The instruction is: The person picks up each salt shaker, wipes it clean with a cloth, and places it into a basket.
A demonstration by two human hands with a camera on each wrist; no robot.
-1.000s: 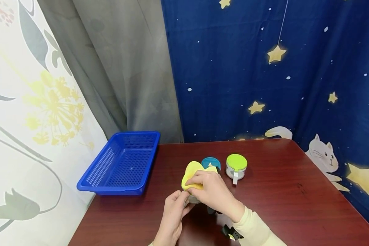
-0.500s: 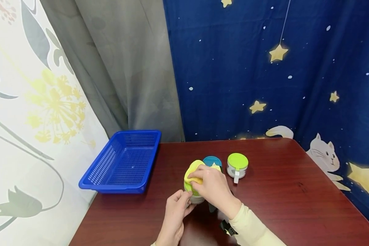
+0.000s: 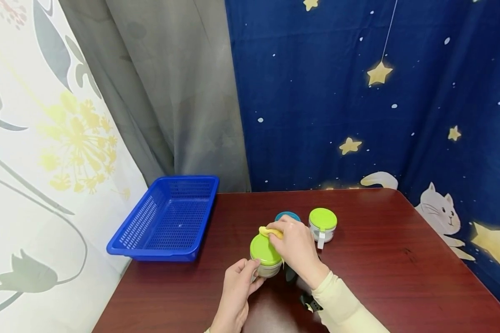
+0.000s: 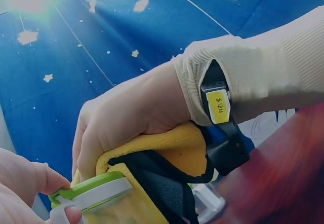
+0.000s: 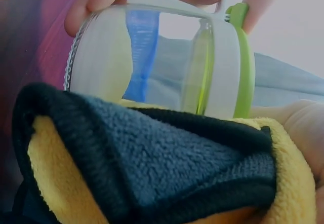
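My left hand [image 3: 236,289] pinches a clear jar [image 3: 269,271] by its white side handle. The jar has a green lid [image 3: 264,249], stands slightly tilted toward me in the head view, and seems to be off the table. Between the fingers of my right hand [image 3: 296,247] is a yellow and dark grey cloth [image 3: 271,232], held against the lid's far right edge. In the left wrist view the cloth [image 4: 174,155] drapes down the jar's side. Seen from the right wrist, its dark-edged fold [image 5: 167,153] covers the lower part of the jar [image 5: 169,62].
Behind my right hand, a blue-lidded jar [image 3: 287,215] is mostly hidden. Another green-lidded jar [image 3: 322,222] with a white handle stands to its right. A blue perforated basket [image 3: 160,255] sits at the table's left. Curtains [image 3: 316,92] hang behind the table [image 3: 400,259].
My right hand has slid the cloth from over the lid toward its far right side, so the green top now shows. My left hand keeps its hold on the jar.
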